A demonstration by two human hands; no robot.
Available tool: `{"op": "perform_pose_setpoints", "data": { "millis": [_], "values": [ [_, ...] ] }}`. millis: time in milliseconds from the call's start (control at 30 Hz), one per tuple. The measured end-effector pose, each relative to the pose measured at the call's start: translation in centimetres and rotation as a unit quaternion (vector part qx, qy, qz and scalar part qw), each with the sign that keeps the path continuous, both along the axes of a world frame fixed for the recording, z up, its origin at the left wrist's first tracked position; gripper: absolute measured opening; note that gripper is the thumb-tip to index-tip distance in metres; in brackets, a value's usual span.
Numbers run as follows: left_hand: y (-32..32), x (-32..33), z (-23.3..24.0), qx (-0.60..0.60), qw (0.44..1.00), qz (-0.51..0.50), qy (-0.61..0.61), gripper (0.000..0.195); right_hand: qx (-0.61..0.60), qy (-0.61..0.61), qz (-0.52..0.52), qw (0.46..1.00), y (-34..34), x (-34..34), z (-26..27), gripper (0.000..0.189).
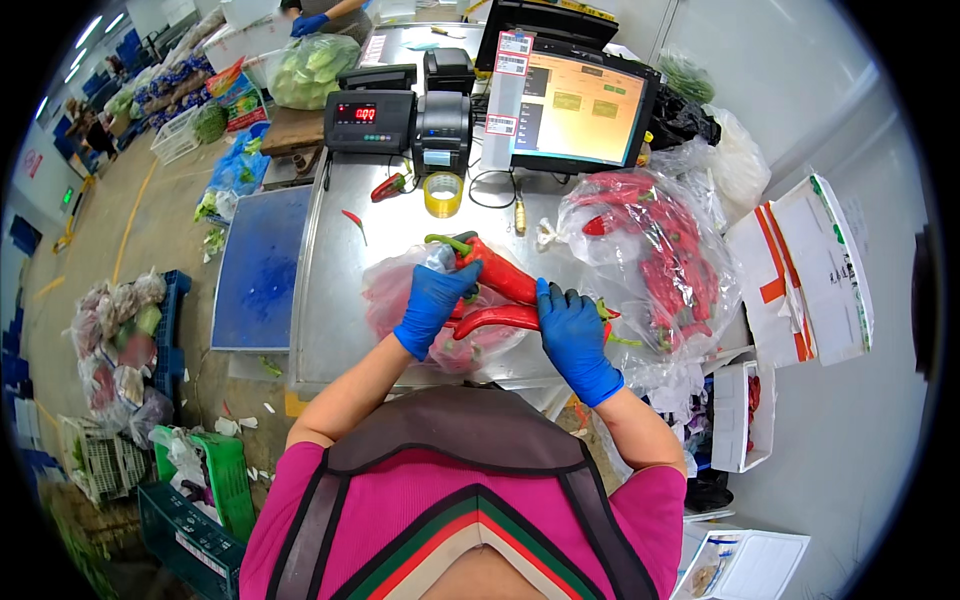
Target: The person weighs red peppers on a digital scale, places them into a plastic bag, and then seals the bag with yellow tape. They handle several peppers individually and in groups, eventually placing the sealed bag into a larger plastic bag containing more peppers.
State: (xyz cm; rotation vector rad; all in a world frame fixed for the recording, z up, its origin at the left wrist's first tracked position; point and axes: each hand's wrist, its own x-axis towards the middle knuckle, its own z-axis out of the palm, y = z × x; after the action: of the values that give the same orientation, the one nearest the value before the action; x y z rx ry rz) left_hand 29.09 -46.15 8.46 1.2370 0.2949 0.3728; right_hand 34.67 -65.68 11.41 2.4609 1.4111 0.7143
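Note:
My left hand [440, 300], in a blue glove, grips red chili peppers [504, 273] near their green stems, above a clear plastic bag [382, 281] with red peppers inside. Blue-gloved too, my right hand [574, 337] is closed around red peppers; a long curved one [495, 319] points left out of it, and stems stick out on its right side. The large red pepper spans the space between both hands. To the right lies a big clear bag of red peppers [679, 262]. How many peppers each hand holds cannot be told.
A scale [370, 120], a label printer [442, 135] and a monitor [577, 105] line the metal table's back. Tape [442, 195], a wooden-handled tool [520, 215] and loose peppers [388, 187] lie before them. A blue platform [262, 270] adjoins on the left. Another person's gloved hand [309, 25] shows far back.

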Motion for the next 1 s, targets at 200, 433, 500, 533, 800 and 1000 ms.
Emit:
{"op": "perform_pose_setpoints", "data": {
  "millis": [200,433,500,533,800,1000],
  "values": [
    [0.0,-1.0,2.3,-0.006,0.998,-0.033,-0.051,0.035,0.115,0.186,0.033,0.975,0.4,0.7,-0.4,0.049],
    [2.8,0.9,1.3,-0.059,0.997,0.002,0.045,0.022,0.389,0.596,-0.23,0.664,-3.0,9.5,-6.2,0.043],
    [3.3,1.2,1.4,-0.061,0.997,0.012,0.051,0.017,0.247,0.254,-0.339,0.871,-6.0,12.2,-7.5,0.061],
    [3.8,1.4,0.7,-0.052,0.996,0.007,0.067,0.016,0.286,0.264,-0.319,0.864,-6.1,12.3,-7.4,0.067],
    [1.5,4.0,-2.2,-0.186,0.974,-0.029,0.124,0.022,0.284,0.579,0.019,0.764,3.2,2.2,-2.7,0.112],
    [3.9,1.0,3.0,-0.208,0.956,-0.17,0.117,0.061,0.35,0.886,0.038,0.301,0.2,5.3,-4.7,0.066]
  ]
}}
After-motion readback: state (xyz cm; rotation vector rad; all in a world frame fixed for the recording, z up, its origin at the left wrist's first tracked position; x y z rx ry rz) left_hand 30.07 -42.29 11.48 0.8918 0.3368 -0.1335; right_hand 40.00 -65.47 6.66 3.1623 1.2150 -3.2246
